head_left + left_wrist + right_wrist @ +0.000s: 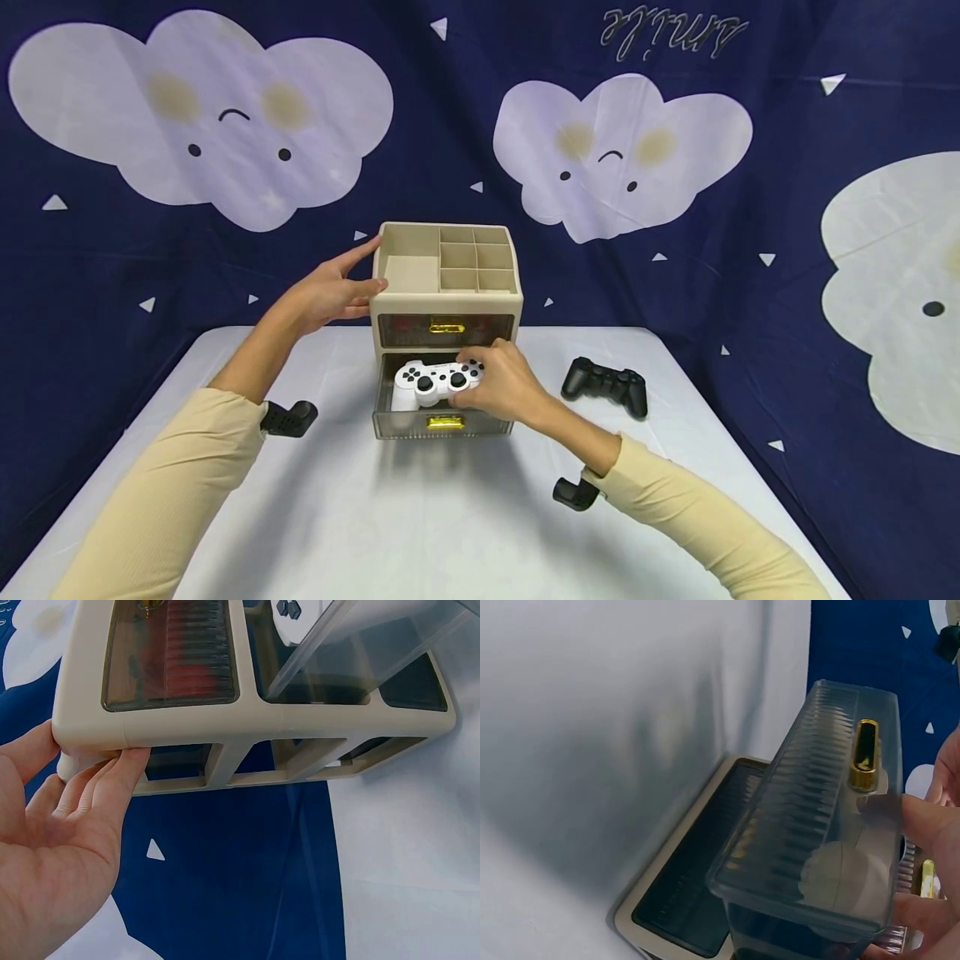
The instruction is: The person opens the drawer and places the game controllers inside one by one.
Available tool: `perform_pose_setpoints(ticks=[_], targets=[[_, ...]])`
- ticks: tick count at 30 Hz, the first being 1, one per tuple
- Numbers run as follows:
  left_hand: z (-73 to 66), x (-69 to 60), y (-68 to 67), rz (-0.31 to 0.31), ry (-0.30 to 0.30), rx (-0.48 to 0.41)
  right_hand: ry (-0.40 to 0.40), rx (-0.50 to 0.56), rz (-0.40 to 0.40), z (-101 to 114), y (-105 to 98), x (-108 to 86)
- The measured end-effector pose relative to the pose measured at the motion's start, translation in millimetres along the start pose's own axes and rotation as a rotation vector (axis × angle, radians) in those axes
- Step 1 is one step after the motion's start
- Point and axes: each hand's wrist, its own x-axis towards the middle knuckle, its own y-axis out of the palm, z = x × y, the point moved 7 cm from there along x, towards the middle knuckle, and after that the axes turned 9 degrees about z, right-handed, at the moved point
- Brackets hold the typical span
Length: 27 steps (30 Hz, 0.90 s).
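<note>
A cream desktop drawer organizer stands on the table, its lower see-through drawer pulled out. Inside that drawer lies a white game controller, face up. My right hand pinches the controller's right end, thumb and fingers on either side of it; the right wrist view shows the controller only dimly through the drawer front. At the organizer's upper left, my left hand holds the side wall, the thumb over the top rim. Its fingertips touch the side panel in the left wrist view.
On the table right of the organizer lies a black game controller. The upper drawer, with a gold handle, is closed and has reddish contents. Above it is an open divided top tray. Behind hangs a dark blue cloth with clouds.
</note>
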Motion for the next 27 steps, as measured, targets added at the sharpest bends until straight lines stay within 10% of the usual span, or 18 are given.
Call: perform_pose_setpoints(ticks=[27], targets=[[-0.9,-1.0,1.1,0.009,0.011,0.007,0.001,-0.104,0.097,-6,14,2.0]])
